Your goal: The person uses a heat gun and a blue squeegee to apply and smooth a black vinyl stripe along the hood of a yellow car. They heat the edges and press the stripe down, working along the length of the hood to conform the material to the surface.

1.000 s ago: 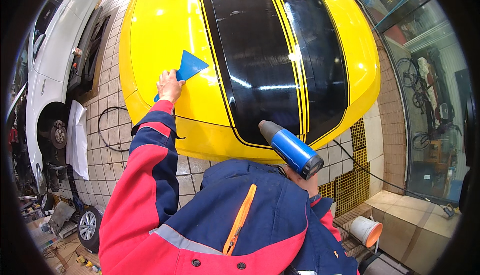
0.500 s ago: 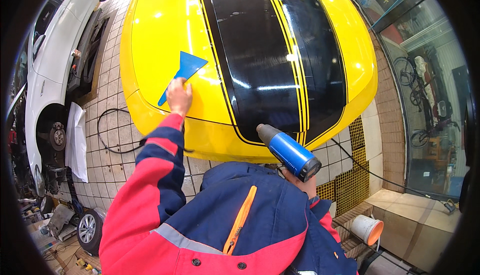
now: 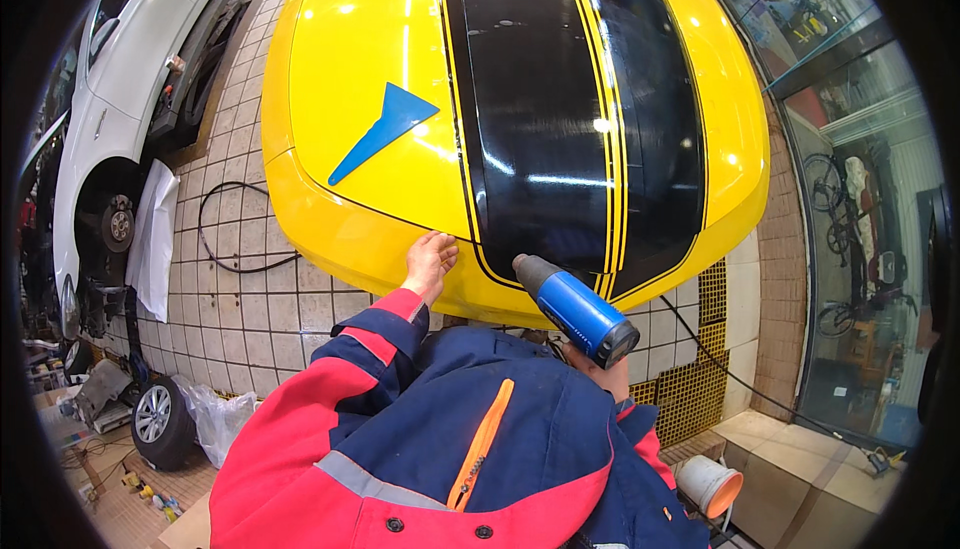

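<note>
A blue plastic squeegee [image 3: 392, 119] with a flared blade lies on the yellow part of the car hood [image 3: 350, 59]. My left hand [image 3: 432, 261] is away from it, over the hood's front edge beside the dark stripe film [image 3: 540, 119]. Its fingers reach forward, loosely bent, and I make out nothing in them. My right hand [image 3: 608, 374] is wrapped round the handle of a blue heat gun [image 3: 580, 311], mostly hidden below its body. The gun's metal nozzle points up and left toward the front end of the black film.
A white car [image 3: 120, 99] with a wheel off stands at the left. A loose wheel [image 3: 163, 424] and clear plastic sheet [image 3: 215, 419] lie on the lower left. To the right are a glass partition [image 3: 860, 179], a cable [image 3: 740, 374] and a white bucket [image 3: 708, 484].
My left hand has let go of the squeegee, leaving it on the hood, and moved right and closer to the front edge. The heat gun stays nearly in place; the view has shifted slightly.
</note>
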A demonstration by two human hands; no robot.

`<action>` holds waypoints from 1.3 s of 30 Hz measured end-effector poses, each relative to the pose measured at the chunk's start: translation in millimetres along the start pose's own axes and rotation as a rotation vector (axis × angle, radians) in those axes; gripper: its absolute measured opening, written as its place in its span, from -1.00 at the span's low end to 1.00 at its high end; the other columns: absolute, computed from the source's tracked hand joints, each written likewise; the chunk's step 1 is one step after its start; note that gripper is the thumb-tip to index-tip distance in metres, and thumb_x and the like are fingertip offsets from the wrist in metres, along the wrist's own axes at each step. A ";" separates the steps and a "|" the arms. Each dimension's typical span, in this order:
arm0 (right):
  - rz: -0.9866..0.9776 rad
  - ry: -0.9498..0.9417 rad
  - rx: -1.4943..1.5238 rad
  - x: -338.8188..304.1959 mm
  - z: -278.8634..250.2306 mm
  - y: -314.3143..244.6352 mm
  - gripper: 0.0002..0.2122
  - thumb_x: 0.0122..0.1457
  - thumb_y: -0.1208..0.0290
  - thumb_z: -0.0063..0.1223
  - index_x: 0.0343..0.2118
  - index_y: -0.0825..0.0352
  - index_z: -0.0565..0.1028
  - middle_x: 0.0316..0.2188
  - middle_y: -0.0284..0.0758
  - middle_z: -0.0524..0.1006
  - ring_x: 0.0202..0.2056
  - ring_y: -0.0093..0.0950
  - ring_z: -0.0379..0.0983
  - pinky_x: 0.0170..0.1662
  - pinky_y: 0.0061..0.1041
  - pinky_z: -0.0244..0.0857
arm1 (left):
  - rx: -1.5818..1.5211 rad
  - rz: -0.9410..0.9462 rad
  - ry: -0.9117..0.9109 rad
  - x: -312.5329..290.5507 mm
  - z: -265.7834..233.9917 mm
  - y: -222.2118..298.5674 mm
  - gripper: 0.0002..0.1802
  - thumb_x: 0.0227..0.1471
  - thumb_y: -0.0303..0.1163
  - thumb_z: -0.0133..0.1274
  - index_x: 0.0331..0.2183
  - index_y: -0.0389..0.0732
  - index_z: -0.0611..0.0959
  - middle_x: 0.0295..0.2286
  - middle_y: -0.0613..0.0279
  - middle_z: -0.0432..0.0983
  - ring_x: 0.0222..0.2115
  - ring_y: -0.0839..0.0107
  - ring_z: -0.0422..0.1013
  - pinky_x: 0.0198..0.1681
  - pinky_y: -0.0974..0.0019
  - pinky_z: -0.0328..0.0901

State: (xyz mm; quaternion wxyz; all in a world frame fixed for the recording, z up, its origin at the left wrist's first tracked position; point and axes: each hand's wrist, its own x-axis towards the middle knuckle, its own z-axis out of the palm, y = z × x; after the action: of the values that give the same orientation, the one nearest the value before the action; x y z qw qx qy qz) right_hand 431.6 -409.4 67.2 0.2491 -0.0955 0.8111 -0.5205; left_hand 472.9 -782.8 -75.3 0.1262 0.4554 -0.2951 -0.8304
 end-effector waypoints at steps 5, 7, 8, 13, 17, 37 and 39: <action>0.026 -0.002 0.051 -1.8 -12.2 0.7 -0.33 0.06 0.24 0.59 0.15 0.47 0.46 0.01 -0.05 0.64 -0.04 -0.24 0.65 0.03 -0.28 0.54 | -0.087 -0.110 -0.079 10.7 -5.7 -4.1 -0.72 0.34 -0.21 0.13 -0.01 -0.12 0.59 -0.10 0.24 0.61 -0.10 0.31 0.48 0.04 0.16 0.39; 0.050 0.012 0.078 -3.2 -16.6 0.1 -0.34 0.07 0.27 0.58 0.15 0.47 0.46 0.02 -0.06 0.63 -0.02 -0.25 0.64 0.05 -0.29 0.53 | -0.123 -0.144 -0.108 11.6 -8.3 -3.9 -0.74 0.34 -0.21 0.14 -0.04 -0.11 0.60 -0.11 0.24 0.62 -0.09 0.31 0.48 0.05 0.16 0.38; 0.062 0.017 0.092 -3.9 -18.6 0.0 -0.35 0.08 0.28 0.57 0.16 0.47 0.46 0.02 -0.06 0.63 -0.01 -0.25 0.63 0.06 -0.29 0.53 | -0.141 -0.159 -0.124 11.6 -9.7 -3.6 -0.75 0.34 -0.22 0.14 -0.04 -0.11 0.61 -0.11 0.23 0.62 -0.09 0.31 0.48 0.06 0.17 0.38; 0.005 0.022 0.057 -4.5 -24.3 1.0 -0.34 0.09 0.31 0.57 0.18 0.47 0.44 0.02 -0.09 0.63 0.01 -0.27 0.62 0.09 -0.30 0.51 | -0.113 -0.184 -0.146 22.5 -18.8 -9.1 -0.78 0.35 -0.24 0.13 -0.06 -0.12 0.62 -0.12 0.22 0.63 -0.09 0.31 0.49 0.06 0.17 0.38; -0.009 0.036 0.077 -4.0 -26.5 1.4 -0.31 0.07 0.30 0.58 0.19 0.47 0.43 0.04 -0.10 0.61 0.02 -0.28 0.61 0.10 -0.30 0.50 | -0.005 -0.081 -0.198 48.7 -25.1 -21.2 -0.75 0.37 -0.23 0.10 -0.07 -0.19 0.63 -0.22 0.23 0.67 -0.27 0.38 0.54 -0.16 0.28 0.41; 0.085 0.430 0.407 -37.6 -29.8 7.2 -0.52 0.11 0.36 0.51 0.04 0.45 0.55 -0.12 -0.21 0.67 -0.14 -0.40 0.64 -0.02 -0.38 0.52 | 1.859 1.273 -0.663 -38.4 195.8 -26.8 -0.01 0.04 -0.22 0.34 0.38 -0.40 0.30 0.40 -0.20 0.15 0.47 -0.09 0.02 0.53 -0.16 -0.16; 0.157 0.475 0.495 -49.8 -39.9 17.5 -0.64 0.16 0.40 0.46 -0.06 0.41 0.56 -0.25 -0.33 0.66 -0.28 -0.49 0.61 -0.17 -0.45 0.50 | 1.876 1.334 -0.815 -46.2 216.9 -53.4 -0.02 0.06 -0.21 0.31 0.38 -0.41 0.30 0.40 -0.20 0.16 0.46 -0.10 0.02 0.53 -0.17 -0.15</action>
State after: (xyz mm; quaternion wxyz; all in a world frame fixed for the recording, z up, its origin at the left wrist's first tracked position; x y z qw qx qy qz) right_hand 456.1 -349.2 80.1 0.1084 0.1541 0.7003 -0.6885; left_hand 321.4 -637.0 13.1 0.0484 -0.1646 -0.9738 -0.1496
